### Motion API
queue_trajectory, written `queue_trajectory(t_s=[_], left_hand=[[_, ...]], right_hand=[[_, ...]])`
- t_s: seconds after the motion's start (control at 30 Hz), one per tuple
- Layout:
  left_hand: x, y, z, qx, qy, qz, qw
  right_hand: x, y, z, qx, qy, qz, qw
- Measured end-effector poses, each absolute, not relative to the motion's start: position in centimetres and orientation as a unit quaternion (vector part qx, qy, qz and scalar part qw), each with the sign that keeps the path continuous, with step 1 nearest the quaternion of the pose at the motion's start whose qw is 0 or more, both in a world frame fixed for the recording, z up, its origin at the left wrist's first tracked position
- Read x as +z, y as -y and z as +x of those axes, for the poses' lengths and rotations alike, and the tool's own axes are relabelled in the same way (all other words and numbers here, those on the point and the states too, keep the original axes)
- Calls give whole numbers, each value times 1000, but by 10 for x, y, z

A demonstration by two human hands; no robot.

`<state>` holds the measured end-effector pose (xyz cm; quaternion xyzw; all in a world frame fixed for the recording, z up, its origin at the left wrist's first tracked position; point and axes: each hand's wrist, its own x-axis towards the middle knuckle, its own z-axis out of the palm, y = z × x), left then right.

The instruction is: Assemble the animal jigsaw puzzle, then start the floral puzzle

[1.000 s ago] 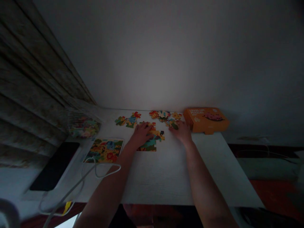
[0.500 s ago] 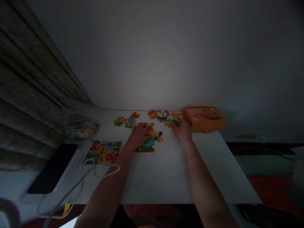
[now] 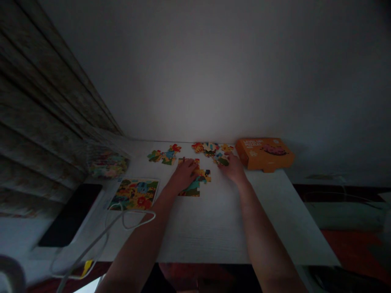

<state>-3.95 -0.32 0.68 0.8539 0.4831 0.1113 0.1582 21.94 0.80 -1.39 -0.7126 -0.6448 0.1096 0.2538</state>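
Flat, knob-edged, part-joined puzzle (image 3: 193, 190) mid-scene on faintly grained white tabletop (image 3: 210, 232), left hand (image 3: 185, 171) draped over it, right hand (image 3: 233, 166) at loose lobed pieces (image 3: 222, 160) far right, whether fingers pinch too dim to tell.

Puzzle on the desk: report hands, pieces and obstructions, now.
Left hand covering part of joined puzzle section. Right hand at loose pieces. Orange box close beside right hand.
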Motion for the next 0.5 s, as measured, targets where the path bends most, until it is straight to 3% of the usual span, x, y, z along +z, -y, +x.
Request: queue_trajectory(t_s=[0.37, 0.5], left_hand=[[24, 10, -41, 85, -495, 846, 177], [23, -9, -60, 146, -586, 785, 140]], right_hand=[[-16, -7, 223, 84, 630, -730, 253], [-18, -10, 225, 94, 628, -724, 271]])
